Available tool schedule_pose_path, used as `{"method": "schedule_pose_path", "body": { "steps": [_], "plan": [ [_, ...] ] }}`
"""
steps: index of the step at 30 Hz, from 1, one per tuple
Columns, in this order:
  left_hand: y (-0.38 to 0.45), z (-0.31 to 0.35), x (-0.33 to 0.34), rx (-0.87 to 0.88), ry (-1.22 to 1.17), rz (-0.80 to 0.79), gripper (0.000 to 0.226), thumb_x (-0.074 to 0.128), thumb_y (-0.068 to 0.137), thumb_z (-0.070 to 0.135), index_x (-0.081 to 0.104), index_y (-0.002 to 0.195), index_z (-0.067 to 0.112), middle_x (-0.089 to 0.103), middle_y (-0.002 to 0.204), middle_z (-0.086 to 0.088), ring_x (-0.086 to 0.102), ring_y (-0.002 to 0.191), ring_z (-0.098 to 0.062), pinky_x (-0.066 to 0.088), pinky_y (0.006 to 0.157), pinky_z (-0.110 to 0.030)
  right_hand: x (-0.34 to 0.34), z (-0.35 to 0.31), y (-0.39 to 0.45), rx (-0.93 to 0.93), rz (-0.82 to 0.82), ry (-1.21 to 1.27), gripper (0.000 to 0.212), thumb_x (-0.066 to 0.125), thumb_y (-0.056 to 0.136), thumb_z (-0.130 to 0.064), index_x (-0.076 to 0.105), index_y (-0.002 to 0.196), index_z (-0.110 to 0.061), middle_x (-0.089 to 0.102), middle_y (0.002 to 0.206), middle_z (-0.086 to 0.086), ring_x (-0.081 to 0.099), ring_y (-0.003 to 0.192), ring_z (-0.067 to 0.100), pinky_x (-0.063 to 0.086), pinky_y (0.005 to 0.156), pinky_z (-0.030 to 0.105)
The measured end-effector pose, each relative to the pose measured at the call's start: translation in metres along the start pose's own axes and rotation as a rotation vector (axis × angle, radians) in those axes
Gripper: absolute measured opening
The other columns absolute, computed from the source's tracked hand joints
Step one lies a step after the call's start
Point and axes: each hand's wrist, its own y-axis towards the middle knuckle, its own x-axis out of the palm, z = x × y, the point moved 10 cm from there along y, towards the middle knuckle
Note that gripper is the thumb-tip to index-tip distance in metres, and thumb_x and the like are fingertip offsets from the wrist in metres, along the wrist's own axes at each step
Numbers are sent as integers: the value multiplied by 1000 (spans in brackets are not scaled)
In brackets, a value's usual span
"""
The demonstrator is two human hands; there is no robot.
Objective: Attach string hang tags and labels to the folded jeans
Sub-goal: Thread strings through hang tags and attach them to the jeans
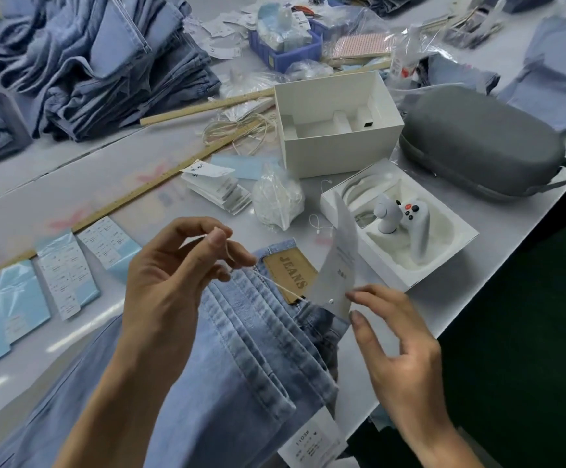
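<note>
Mid-frame, left hand (pixel 173 278) pinches the string (pixel 274 285), right hand (pixel 396 336) pinches the tag (pixel 337 265) (threaded, seemingly untied); jeans (pixel 241 366) unfinished, stack (pixel 99 62) upper left waits

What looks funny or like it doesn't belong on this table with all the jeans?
The white game-style controller in its open white box, right of the folded jeans, looks odd among tags and denim. The grey zip case behind it doesn't fit either. Nothing looks spilled or broken.
</note>
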Motion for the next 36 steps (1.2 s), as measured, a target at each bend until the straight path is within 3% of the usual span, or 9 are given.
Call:
{"method": "schedule_pose_path", "body": {
  "steps": [7, 10, 13, 17, 21, 25, 28, 32, 36],
  "plan": [
    [-5, 6, 10, 44, 15, -36, 26, 80, 82, 42, 74, 94, 21, 74, 81, -12, 72, 78, -29, 58, 80, -34, 1, -24, 4, -168, 57, -76, 37, 66, 93, -32, 58, 128, -23, 51, 136, -1, 47, 133, 13, 44, 104, 17],
    [-7, 8, 14, 49, 15, -74, 24, 79, 83, 38, 73, 94, 17, 70, 75, -14, 68, 70, -30, 57, 77, -34, 4, 12, 15, 235, 4, 318, 83, 80, 76, -57, 39, 146, -39, 49, 144, -14, 52, 133, 9, 47, 103, 27],
    [-8, 4, 16, 48, 3, -81, 12, 75, 87, 25, 73, 92, 15, 68, 72, -14, 64, 67, -28, 56, 73, -34, 17, 43, 19, 603, 29, 882, 102, 96, 55, -49, 45, 142, -41, 56, 143, -3, 63, 124, 18, 46, 106, 45],
    [-8, 4, 11, 46, -12, -62, 5, 72, 87, 17, 74, 91, 16, 65, 70, -10, 61, 65, -24, 57, 69, -35, 10, 11, 34, 250, -220, 333, 70, 69, 81, -64, 41, 144, -53, 51, 146, -23, 43, 138, -3, 32, 112, 37],
    [-7, 5, 13, 44, -4, -83, 9, 70, 86, 20, 74, 92, 15, 64, 70, -7, 60, 65, -21, 57, 68, -32, 34, 12, 30, 73, -637, -129, 81, 64, 83, -68, 25, 152, -53, 37, 148, -36, 16, 141, -21, -4, 125, 41],
    [-7, -1, 13, 30, 17, -55, 5, 75, 87, 18, 74, 91, 15, 64, 70, -8, 60, 65, -20, 56, 66, -30, 26, -5, 42, -77, -505, -344, 61, 81, 74, -48, 62, 128, -27, 60, 120, -12, 53, 121, 10, 23, 121, 49],
    [-5, -6, 7, 19, 35, 30, 4, 71, 87, 18, 74, 90, 17, 65, 70, -8, 62, 65, -20, 58, 65, -31, 8, -45, 31, -325, -298, -547, 36, 82, 76, -39, 71, 102, -16, 66, 93, -5, 61, 87, 16, 45, 92, 34],
    [-2, -7, 5, 19, 75, 65, 7, 70, 87, 21, 75, 91, 18, 68, 71, -9, 65, 66, -22, 59, 66, -31, 21, -73, -12, -337, -639, -403, 37, 55, 96, -56, 72, 113, -27, 72, 104, -14, 68, 87, -1, 59, 74, 19],
    [-2, -7, 13, 28, 99, 28, 8, 70, 88, 21, 75, 94, 18, 69, 73, -10, 65, 68, -22, 58, 67, -30, 26, -80, -29, -322, -827, -468, 56, 20, 102, -66, 68, 122, -46, 65, 119, -34, 61, 103, -17, 41, 87, 0]
  ]
}}
